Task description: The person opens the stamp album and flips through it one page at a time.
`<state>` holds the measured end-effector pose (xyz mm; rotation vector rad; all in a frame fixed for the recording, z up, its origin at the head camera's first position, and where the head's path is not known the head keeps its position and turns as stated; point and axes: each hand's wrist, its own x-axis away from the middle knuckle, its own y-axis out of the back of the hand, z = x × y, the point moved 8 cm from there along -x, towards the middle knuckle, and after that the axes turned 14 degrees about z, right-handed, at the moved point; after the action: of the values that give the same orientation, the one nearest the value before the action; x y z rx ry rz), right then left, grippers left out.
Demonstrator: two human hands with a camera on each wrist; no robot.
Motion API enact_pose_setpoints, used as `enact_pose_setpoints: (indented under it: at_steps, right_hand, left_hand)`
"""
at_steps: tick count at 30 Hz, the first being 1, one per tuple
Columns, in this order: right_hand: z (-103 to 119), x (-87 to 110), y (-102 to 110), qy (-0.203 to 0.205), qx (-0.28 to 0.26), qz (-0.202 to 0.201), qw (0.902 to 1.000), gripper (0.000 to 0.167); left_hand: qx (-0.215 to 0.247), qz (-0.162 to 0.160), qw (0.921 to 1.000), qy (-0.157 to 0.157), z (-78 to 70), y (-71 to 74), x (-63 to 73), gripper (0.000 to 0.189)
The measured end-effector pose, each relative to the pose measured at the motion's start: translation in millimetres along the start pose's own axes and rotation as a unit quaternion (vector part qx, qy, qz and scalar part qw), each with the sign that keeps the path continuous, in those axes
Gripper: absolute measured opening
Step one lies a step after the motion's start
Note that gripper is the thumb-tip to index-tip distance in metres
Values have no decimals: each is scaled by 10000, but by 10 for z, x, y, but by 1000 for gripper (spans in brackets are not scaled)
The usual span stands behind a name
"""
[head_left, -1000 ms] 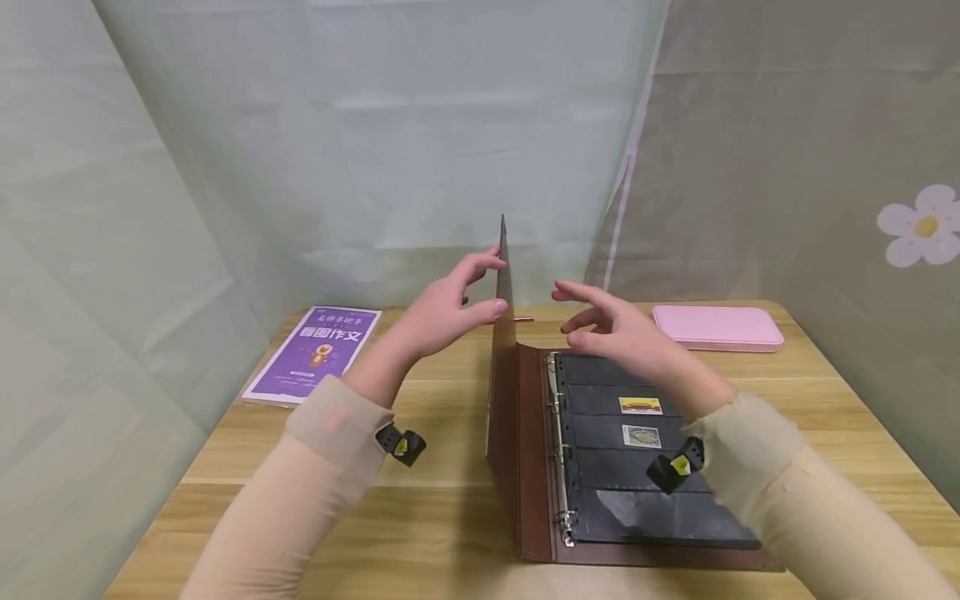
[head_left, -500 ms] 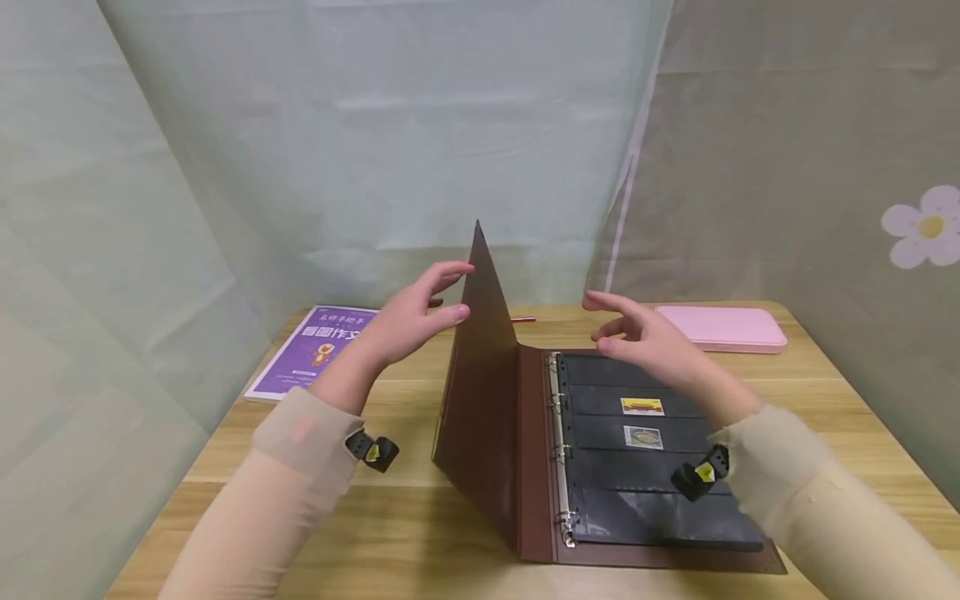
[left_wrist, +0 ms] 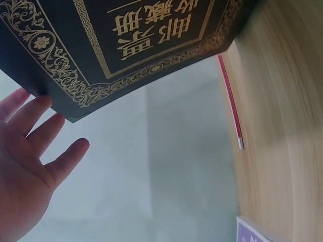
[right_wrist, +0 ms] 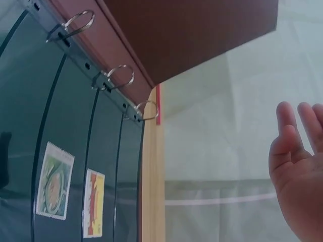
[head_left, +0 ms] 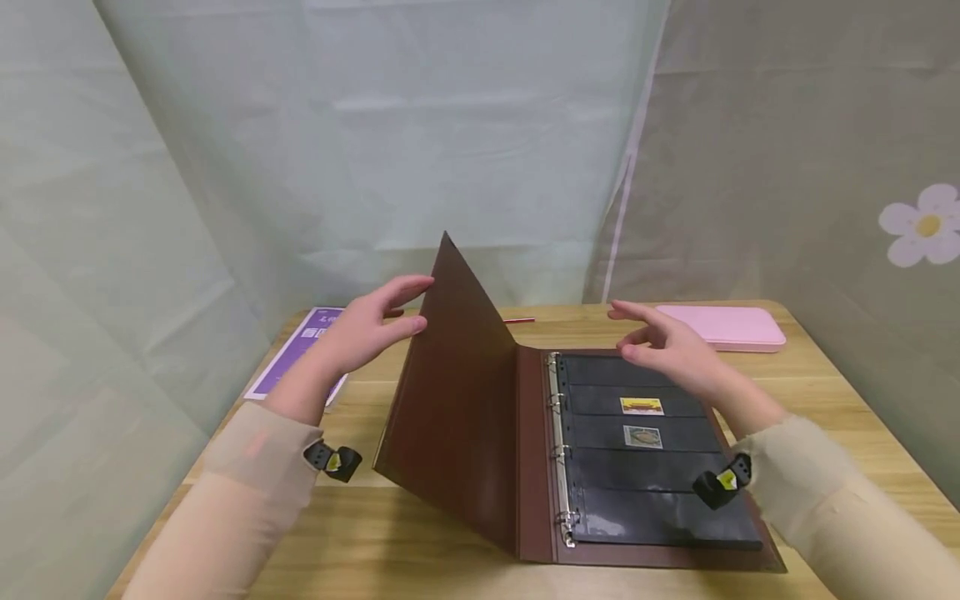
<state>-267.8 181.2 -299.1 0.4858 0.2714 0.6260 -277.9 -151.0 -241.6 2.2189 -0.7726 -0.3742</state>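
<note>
A brown ring-binder stamp album [head_left: 536,454] lies on the table, its front cover [head_left: 465,400] raised and leaning left. Gold ornament and characters decorate the cover's dark outer face [left_wrist: 96,35] in the left wrist view. At the cover's upper left edge is my left hand [head_left: 360,329], its extended fingers touching the outer side. My right hand [head_left: 678,350] hovers above the album's far right part, fingers slightly bent and holding nothing. Black pocket pages [head_left: 667,517] sit on metal rings [head_left: 558,454]. One page carries a yellow-and-red stamp [head_left: 641,406] and a greenish stamp [head_left: 642,437].
A purple book [head_left: 288,358] lies at the left, partly hidden by my left arm. A pink case [head_left: 723,327] rests at the back right. Behind the cover, a thin red pencil-like stick [left_wrist: 230,101] lies near the table's [head_left: 420,533] back edge. Cloth hangs behind.
The album cover has swung from near upright down towards the left, with my left hand moving left and lower along with it. My right hand has drawn back to the right.
</note>
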Motion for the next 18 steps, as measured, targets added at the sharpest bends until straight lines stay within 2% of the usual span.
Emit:
enact_pose_setpoints:
  at_steps: [7,14,18]
  right_hand:
    - [-87,110,53,-54,42,-58,10000,58]
    - [-166,196,100,-67,29,-98,9999,57]
    - [-229,242,118,-186,125,-117,9997,58]
  left_hand:
    - [34,43,9996,291,154,44,159,54]
    - [-355,66,9963,782,299,88,280,53]
    - [-500,166,9947,880,354,94,319,54]
